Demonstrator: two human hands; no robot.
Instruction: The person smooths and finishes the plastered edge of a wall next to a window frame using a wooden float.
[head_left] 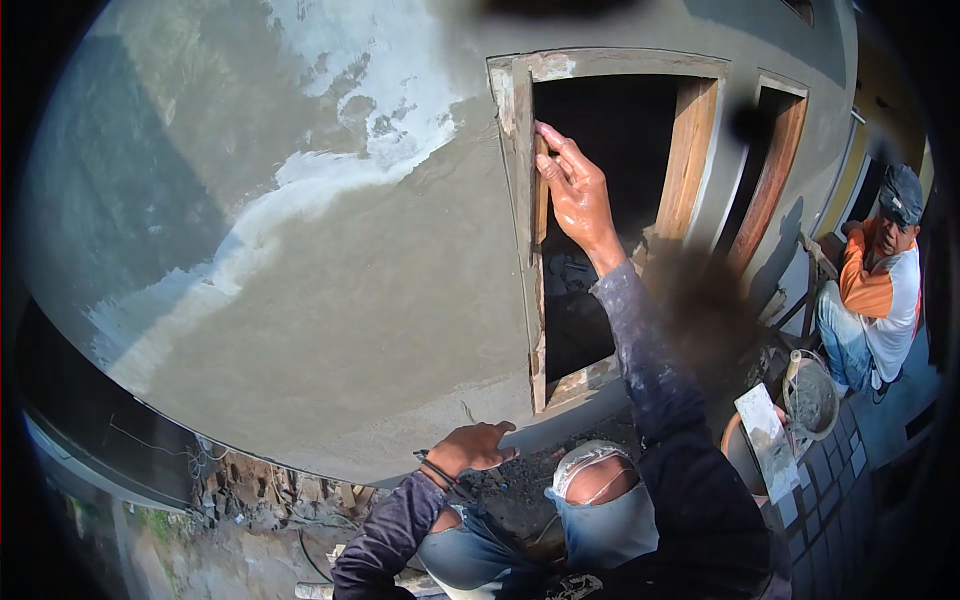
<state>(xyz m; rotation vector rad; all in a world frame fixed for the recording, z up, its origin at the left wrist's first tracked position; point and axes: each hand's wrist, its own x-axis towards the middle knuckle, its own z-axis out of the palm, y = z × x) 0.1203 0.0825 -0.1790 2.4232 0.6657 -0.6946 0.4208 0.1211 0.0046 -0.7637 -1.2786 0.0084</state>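
My right hand (578, 195) reaches up to the left side of a window opening. Its fingers close round a wooden plastering float (541, 190), seen nearly edge-on and held upright along the wall's edge. The float lies beside the worn wooden window frame (625, 64); its working face is mostly hidden. Low down, my left hand (470, 447) is held above my knee, near the bottom of the grey plastered wall (380, 290). Its fingers stretch to the right and nothing shows in them. A dark band circles that wrist.
A co-worker (880, 285) in an orange and white shirt squats at the right. Nearer stand a bucket of grey mortar (812, 400) and an orange bucket (742, 455), with a cement-smeared board (768, 440) across it. Rubble (270, 490) lies below the wall. A second, narrower opening (765, 180) stands beyond.
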